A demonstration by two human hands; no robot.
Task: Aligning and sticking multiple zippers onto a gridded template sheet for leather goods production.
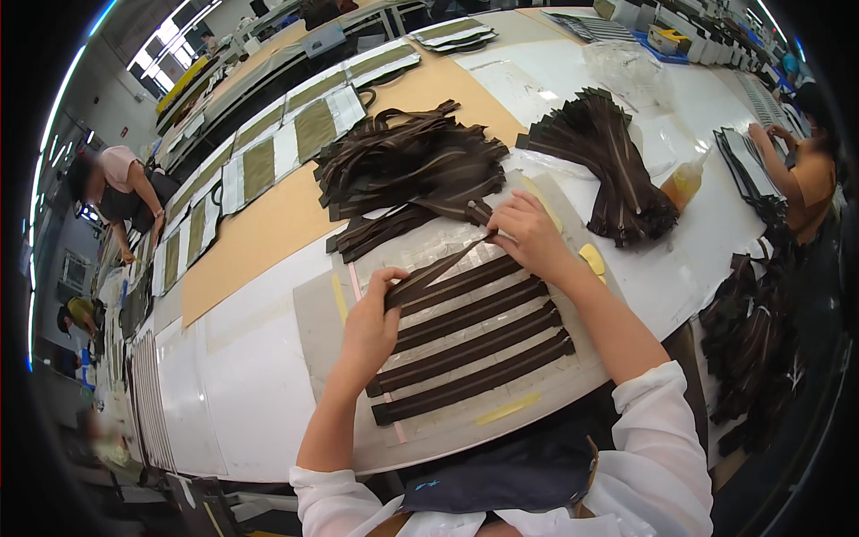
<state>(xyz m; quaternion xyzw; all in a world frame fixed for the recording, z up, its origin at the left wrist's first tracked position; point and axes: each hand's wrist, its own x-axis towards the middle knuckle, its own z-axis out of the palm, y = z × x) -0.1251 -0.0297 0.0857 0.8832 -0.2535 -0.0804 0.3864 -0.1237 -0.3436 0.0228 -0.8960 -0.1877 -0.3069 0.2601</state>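
Note:
A dark brown zipper [440,268] is stretched at a slant between my two hands. My left hand [374,311] pinches its left end, and my right hand [528,234] grips the other end, higher up. Below it, several brown zippers [472,361] lie in roughly parallel rows on a grey board [315,345]. Strips of yellow and pink tape mark this board. Just beyond my hands, a loose heap of brown zippers [407,166] rests at the board's far edge.
Right of the heap lies a fanned zipper bundle [601,166], beside a bottle of yellow liquid [684,183]. Olive-and-white fabric panels [313,130] line the far left. One person [125,183] works at left, another [801,174] at right. More dark zippers [752,340] hang at the right edge.

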